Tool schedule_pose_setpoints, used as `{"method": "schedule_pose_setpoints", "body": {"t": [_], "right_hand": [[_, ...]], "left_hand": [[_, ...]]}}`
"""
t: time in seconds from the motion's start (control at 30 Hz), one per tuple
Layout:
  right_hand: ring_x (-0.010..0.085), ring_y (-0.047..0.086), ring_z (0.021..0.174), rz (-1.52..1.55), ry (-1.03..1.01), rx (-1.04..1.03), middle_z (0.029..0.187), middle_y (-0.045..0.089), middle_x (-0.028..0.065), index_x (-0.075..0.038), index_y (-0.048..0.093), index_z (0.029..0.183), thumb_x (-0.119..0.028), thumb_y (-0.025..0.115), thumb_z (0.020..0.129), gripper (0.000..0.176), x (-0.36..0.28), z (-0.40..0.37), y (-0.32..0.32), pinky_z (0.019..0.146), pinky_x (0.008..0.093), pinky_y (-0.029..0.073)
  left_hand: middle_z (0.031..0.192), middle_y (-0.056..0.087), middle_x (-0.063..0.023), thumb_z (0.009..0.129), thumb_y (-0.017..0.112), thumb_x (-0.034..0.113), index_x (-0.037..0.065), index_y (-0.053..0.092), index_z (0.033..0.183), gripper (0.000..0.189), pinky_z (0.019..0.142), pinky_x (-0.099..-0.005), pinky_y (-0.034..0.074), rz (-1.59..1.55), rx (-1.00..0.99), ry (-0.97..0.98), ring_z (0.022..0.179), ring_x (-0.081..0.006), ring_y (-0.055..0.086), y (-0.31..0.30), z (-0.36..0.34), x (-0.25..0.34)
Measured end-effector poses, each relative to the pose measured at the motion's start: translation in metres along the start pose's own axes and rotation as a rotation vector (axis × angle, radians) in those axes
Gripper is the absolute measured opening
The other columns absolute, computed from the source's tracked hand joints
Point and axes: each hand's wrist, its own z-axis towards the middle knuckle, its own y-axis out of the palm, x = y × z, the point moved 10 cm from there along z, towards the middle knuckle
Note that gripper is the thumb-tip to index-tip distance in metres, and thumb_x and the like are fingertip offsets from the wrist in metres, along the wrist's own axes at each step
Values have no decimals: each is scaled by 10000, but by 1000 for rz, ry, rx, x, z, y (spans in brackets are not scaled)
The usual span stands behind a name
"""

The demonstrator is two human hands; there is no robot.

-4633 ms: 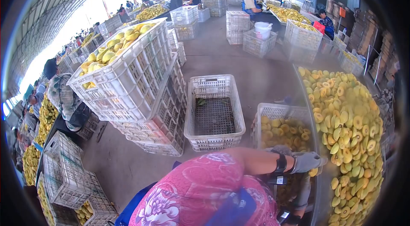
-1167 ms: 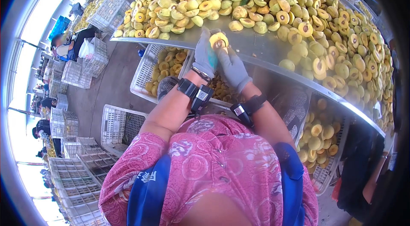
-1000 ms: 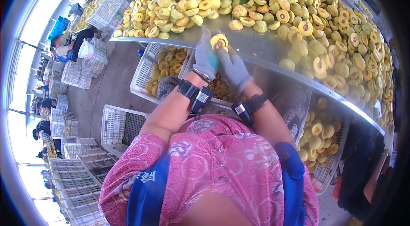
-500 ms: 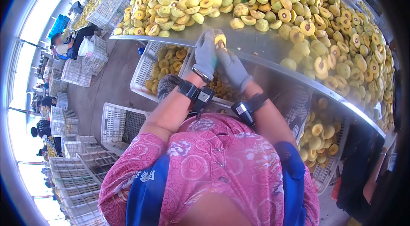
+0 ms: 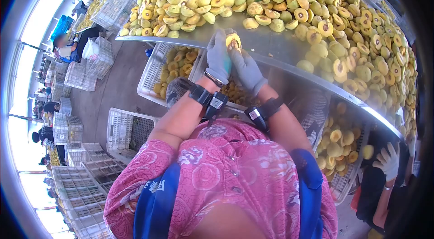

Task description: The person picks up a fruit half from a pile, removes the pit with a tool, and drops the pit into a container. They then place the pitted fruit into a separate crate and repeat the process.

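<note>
In front of my chest, near the metal table's edge, my left hand (image 5: 219,56), in a grey glove, is closed around a yellow stone-fruit half (image 5: 233,41). Its cut face is turned up, with a darker centre. My right hand (image 5: 247,71), gloved too, meets it from below and right. The right fingers are closed together against the fruit's lower edge; whether they grip a small tool is hidden. Beyond both hands, a big heap of halved yellow-green fruit (image 5: 199,2) covers the metal table (image 5: 271,49), many halves showing brown pits.
Below the table edge stand a white crate (image 5: 147,74) of fruit halves at left and another fruit crate (image 5: 348,173) at right. An open white crate (image 5: 120,130) sits on the floor, with stacked crates (image 5: 77,194) behind. A co-worker's gloved hand (image 5: 389,162) is at far right.
My hands stay almost in place while the fruit half turns slightly between them. At far right, the co-worker's hand has come down, spread open, and a fruit piece appears in the air beside it.
</note>
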Motion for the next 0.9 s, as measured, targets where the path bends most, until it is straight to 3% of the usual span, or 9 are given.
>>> {"method": "schedule_pose_setpoints", "body": {"t": [0.1,0.17,0.27,0.37,0.6,0.67,0.7,0.8,0.9], "right_hand": [[89,507,771,24,-133,15,900,581,29,-17,509,1283,-477,446,998,545,8,12,1,670,237,441],[83,491,718,95,-177,24,852,566,8,-19,514,1271,-511,448,990,570,14,15,5,624,232,426],[80,470,592,132,-135,13,745,538,-16,-42,547,1169,-579,442,967,583,13,10,7,521,236,400],[109,466,426,196,-41,-76,628,521,9,-84,543,1045,-495,432,997,428,7,3,12,374,264,356],[101,410,369,293,36,-232,582,464,-11,-118,497,934,-532,412,992,427,12,-6,27,329,247,308],[98,388,354,376,74,-334,564,448,-19,-123,484,911,-538,408,991,430,9,-13,33,319,243,292],[97,384,352,372,65,-312,557,439,-22,-125,484,911,-542,408,989,432,9,-13,34,317,242,287],[93,375,350,353,48,-267,540,420,-31,-130,484,912,-554,412,984,436,13,-8,36,315,238,278],[88,371,355,314,62,-279,536,416,-37,-132,488,914,-564,419,979,442,18,-7,37,320,231,277]], "left_hand": [[1021,638,-119,999,450,485,0,588,1068,509,764,-341,548,59,20,31,862,-207,621,-1,-1,4],[1015,641,-135,998,448,488,-7,589,1059,518,749,-354,558,80,-38,-59,856,-217,630,6,0,4],[992,648,-150,997,446,487,-20,590,1047,530,729,-370,569,76,-100,-131,849,-232,642,8,5,3],[973,654,-161,992,465,477,-29,593,1027,523,722,-377,573,-32,-127,-268,855,-246,651,7,11,-8],[929,660,-169,948,577,437,-27,606,976,466,728,-366,570,117,-247,-268,835,-257,663,12,5,5],[916,664,-167,947,583,420,-33,611,968,454,719,-357,568,74,-224,-377,815,-255,666,12,2,1],[909,666,-165,947,586,412,-35,613,964,449,714,-352,566,51,-210,-433,806,-254,667,10,-1,-3],[913,671,-167,949,586,393,-47,614,974,441,709,-339,564,168,-159,-247,791,-246,669,5,4,5],[902,681,-152,953,581,388,-44,633,951,435,702,-315,552,118,-175,-338,776,-220,667,2,-3,2]]}}
